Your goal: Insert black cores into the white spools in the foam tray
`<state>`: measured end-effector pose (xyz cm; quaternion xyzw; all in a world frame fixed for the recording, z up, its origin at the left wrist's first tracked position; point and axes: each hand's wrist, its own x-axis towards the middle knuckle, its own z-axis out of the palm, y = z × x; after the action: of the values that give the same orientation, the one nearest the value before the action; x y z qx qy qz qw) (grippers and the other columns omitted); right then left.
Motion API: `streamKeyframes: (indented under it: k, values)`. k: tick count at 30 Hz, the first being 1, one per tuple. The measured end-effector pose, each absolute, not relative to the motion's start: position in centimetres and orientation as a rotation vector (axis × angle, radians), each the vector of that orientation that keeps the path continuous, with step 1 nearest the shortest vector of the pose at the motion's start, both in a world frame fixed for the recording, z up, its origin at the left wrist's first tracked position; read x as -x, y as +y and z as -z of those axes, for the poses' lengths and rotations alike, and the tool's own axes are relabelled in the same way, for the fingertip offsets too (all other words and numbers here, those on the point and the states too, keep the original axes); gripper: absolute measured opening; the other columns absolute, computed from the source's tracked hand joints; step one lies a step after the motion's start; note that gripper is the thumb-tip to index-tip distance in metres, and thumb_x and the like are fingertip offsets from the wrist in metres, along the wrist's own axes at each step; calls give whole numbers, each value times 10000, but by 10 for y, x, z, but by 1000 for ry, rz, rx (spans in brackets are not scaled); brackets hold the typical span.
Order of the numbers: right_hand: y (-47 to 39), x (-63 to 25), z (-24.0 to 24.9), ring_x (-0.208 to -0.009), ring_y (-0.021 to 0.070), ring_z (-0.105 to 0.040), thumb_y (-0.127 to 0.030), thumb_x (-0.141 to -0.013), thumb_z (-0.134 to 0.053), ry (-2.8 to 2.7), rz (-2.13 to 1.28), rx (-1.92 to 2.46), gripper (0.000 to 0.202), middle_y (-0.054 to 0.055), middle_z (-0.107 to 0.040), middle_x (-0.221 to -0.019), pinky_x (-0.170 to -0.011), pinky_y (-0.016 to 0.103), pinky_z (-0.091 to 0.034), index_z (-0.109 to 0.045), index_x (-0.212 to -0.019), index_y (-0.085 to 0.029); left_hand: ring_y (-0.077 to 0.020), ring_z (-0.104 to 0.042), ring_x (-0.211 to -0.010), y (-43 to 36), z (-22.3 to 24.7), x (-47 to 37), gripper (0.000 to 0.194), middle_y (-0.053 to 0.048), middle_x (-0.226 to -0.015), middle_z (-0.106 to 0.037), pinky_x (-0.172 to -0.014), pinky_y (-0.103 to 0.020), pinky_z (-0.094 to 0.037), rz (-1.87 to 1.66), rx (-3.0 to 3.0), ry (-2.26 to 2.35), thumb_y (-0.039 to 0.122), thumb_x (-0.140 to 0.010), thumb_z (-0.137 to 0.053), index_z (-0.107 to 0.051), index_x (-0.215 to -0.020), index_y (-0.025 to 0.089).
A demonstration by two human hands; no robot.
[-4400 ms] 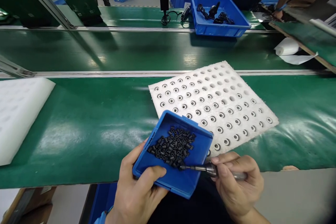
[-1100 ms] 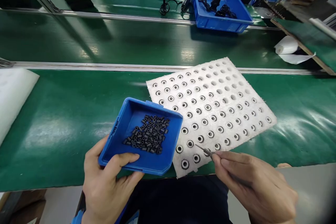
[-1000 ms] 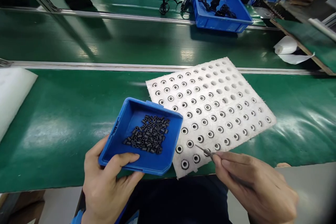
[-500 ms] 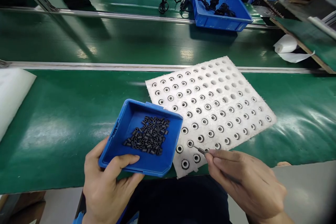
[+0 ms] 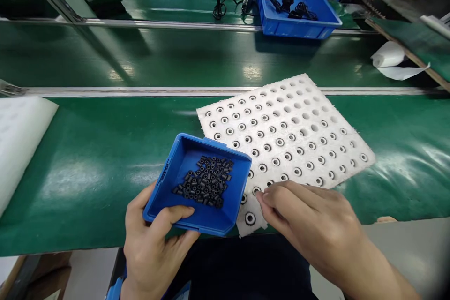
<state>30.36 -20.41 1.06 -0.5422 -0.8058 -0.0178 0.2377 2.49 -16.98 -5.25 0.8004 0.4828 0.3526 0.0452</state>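
Bright overhead light, wide-angle view
Glare streaks the green desk; the far right edge darkens.

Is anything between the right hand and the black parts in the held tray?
Yes: the right wall of the blue tray stands between the right hand and the black parts. Nothing visible covers the parts from above.

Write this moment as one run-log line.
left hand: holding blue bin | bin: loose black sleeves | right hand: fingertips at foam tray

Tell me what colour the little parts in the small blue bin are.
The parts are black, showing best in the head view.
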Motion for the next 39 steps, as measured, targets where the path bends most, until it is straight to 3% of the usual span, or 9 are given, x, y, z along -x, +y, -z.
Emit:
streamKeyframes:
  k: [3,10,15,23,29,35,39]
  values:
    - [-203,-306,-11,-523,99,-605,-78,-985,-661,-2205,10,1525,274,-46,-672,-694,-460,281,-427,-552,-781,-225,-244,-675,-1120,-171,53,-24,238,-96,-1471,-496,-862,-371,-607,-1077,-2428,1497,119,-832,-837,-702,-954,273]
    - [-220,-334,34,-628,159,-746,-237,-902,-838,-1499,-172,1641,160,-21,-766,-779,-531,238,-596,-682,-863,-239,-258,-676,-1133,-168,57,-23,257,-102,-1495,-491,-868,-386,-618,-1092,-2415,1512,86,-815,-828,-703,-952,264]
    - [-232,-342,61,-515,135,-685,-193,-874,-849,-1167,-447,1598,190,16,-779,-838,-473,233,-597,-664,-836,-209,-255,-693,-1125,-167,59,-25,237,-91,-1506,-500,-861,-378,-634,-1081,-2397,1510,101,-813,-839,-712,-934,260]
    - [-257,-331,79,-840,221,-795,-209,-837,-885,-1058,-497,1584,208,60,-794,-974,-629,276,-687,-703,-936,-222,-231,-676,-1141,-166,58,-25,214,-79,-1498,-511,-865,-342,-604,-1113,-2438,1513,127,-825,-839,-712,-932,262]
    - [-273,-311,100,-845,193,-751,-175,-894,-818,-752,-565,1337,156,47,-762,-983,-593,280,-675,-695,-964,-240,-238,-708,-1126,-166,60,-24,224,-86,-1488,-521,-880,-350,-613,-1112,-2435,1520,115,-820,-841,-712,-929,262]
    - [-270,-307,85,-831,190,-761,-168,-904,-804,-816,-609,1223,156,46,-756,-964,-552,256,-666,-685,-977,-238,-214,-662,-1179,-166,50,-36,133,-90,-1458,-502,-906,-296,-601,-1097,-2489,1405,138,-883,-771,-708,-903,254]
    - [-262,-305,65,-878,198,-800,-69,-837,-838,-1101,-450,1245,241,30,-776,-905,-707,268,-714,-692,-968,-209,-192,-621,-1265,-171,44,-47,132,-81,-1472,-475,-982,-241,-572,-1142,-2524,1313,161,-891,-800,-710,-912,254]
